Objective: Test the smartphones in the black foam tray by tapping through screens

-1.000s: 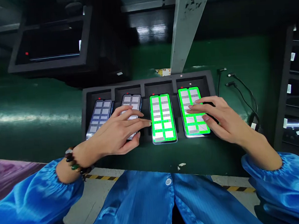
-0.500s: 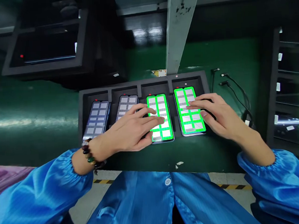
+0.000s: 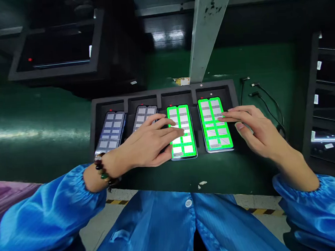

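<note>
Several smartphones lie face up in a row, their upper ends in a black foam tray point(image 3: 179, 89). My left hand point(image 3: 150, 143) is open over the third smartphone point(image 3: 187, 139), fingertips at its green-and-white screen. Its forearm and palm partly hide the first smartphone point(image 3: 111, 131) and second smartphone point(image 3: 142, 113), whose screens show grey blocks. My right hand point(image 3: 254, 129) is open at the right edge of the fourth smartphone point(image 3: 213, 134), fingers extended over its screen. That screen shows green bands, white blocks and thin drawn lines. Neither hand grips anything.
Black cables point(image 3: 269, 100) lie right of the tray on the green table point(image 3: 221, 171). A black rack point(image 3: 311, 105) with devices stands at far right. A dark box point(image 3: 101, 65) sits at back left. A grey metal post point(image 3: 206, 36) rises behind the tray.
My right hand has shifted right, uncovering more of the fourth smartphone's screen. My left hand stays over the third smartphone. The whole view has moved slightly.
</note>
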Demonstrator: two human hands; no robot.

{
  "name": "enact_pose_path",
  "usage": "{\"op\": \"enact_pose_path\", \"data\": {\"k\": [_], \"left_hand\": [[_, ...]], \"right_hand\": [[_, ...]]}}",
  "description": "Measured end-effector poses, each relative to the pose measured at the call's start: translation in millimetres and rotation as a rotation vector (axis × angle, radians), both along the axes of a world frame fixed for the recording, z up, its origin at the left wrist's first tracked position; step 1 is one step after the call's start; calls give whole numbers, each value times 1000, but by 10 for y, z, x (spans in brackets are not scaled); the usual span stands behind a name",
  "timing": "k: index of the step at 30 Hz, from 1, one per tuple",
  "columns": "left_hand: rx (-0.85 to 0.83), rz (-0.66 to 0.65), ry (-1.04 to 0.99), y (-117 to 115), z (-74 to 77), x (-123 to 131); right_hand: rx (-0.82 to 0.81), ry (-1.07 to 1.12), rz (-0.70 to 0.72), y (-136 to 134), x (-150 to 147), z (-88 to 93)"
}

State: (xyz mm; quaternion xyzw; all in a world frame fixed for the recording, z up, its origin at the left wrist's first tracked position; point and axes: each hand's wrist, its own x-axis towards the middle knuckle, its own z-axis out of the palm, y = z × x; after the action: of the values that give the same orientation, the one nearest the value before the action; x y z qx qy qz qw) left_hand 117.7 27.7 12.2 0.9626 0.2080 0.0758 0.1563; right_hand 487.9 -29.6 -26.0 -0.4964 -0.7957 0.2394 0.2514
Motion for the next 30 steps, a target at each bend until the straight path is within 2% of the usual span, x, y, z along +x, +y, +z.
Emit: {"op": "enact_pose_path", "data": {"k": [5,10,16,24,30], "left_hand": [[-12,-100,-10,59,-28,236],[7,-130,2,-2,-4,159],[43,-23,-2,11,-23,67],[-38,-130,-38,54,-39,161],[-41,26,32,296,-95,155]], "right_hand": [[-11,6,-37,-43,58,-27],[-5,34,-28,-7,28,-44],[-5,44,-27,46,-8,-47],[-4,34,-39,11,-16,-39],[-6,20,-104,213,-36,-122]]}}
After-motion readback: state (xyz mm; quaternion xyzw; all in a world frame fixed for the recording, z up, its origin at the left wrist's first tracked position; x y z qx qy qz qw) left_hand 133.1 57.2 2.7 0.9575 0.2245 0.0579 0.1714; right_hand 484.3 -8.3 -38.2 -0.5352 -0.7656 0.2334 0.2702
